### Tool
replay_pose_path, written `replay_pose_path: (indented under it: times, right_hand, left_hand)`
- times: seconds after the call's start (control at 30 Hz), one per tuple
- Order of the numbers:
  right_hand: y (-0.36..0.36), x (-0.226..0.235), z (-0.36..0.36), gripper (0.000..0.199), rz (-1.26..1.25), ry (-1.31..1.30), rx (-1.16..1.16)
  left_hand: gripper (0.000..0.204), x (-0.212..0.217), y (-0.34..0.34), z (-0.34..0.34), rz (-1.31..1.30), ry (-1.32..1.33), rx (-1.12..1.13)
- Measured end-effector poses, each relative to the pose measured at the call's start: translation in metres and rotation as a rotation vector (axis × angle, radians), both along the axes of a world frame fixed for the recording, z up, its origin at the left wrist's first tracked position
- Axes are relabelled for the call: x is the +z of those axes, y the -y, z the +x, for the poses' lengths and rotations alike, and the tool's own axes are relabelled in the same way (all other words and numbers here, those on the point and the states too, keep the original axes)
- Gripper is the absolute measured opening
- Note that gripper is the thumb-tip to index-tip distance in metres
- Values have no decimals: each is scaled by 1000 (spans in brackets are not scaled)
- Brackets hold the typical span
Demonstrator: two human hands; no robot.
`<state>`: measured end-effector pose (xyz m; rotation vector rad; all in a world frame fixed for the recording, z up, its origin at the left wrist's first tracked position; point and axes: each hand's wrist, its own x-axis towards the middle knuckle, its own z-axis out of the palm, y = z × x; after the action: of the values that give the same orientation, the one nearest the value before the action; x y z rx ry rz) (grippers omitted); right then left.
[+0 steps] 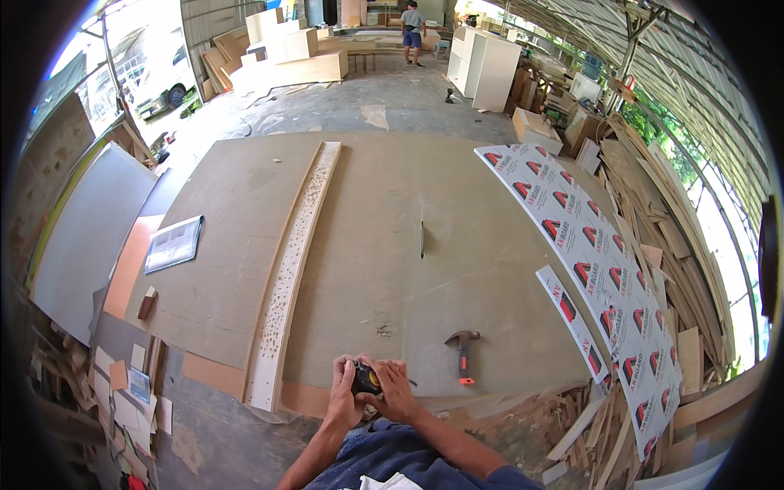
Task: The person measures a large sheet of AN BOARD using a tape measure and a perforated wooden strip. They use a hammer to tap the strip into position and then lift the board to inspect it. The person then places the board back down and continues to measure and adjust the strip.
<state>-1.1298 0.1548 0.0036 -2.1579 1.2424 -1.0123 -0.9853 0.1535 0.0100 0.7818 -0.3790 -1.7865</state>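
Observation:
Close to my body, at the near edge of the wide worktable, my two hands meet around a black tape measure with a yellow round patch. My left hand grips its left side. Fingers of my right hand wrap over its right side and partly cover it. To the right of my hands lies a claw hammer with a dark head and a black and red handle. A long white slotted strip, speckled with holes or crumbs, runs lengthwise on the table left of my hands.
A thin upright saw blade juts from the tabletop. Printed white boards and a narrow offcut lie at the right. A clipboard-like sheet rests at the left. Scrap wood piles up nearby; a person stands far back.

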Motion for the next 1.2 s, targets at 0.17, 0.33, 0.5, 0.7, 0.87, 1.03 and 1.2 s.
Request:
replay_pose_path:
  times: [0.17,0.33,0.5,0.7,0.87,1.03,1.2]
  right_hand:
    - [5,-2,-27,58,8,107,67]
    - [5,-17,-38,53,233,314,126]
    - [5,-9,-35,49,346,342,79]
    - [20,32,-44,41,431,201,31]
    - [24,26,-89,30,413,-41,-141]
    - [9,46,-148,21,460,-84,-313]
    - [-4,59,-164,21,470,-104,-354]
  left_hand:
    - [18,13,-2,3,39,8,-217]
    - [22,17,2,17,-51,360,-309]
    - [20,3,7,16,-155,387,-198]
    - [18,8,27,26,-151,487,-68]
    - [12,48,72,67,-285,530,260]
    - [11,39,125,204,-242,376,504]
    - [15,21,146,273,-220,381,508]
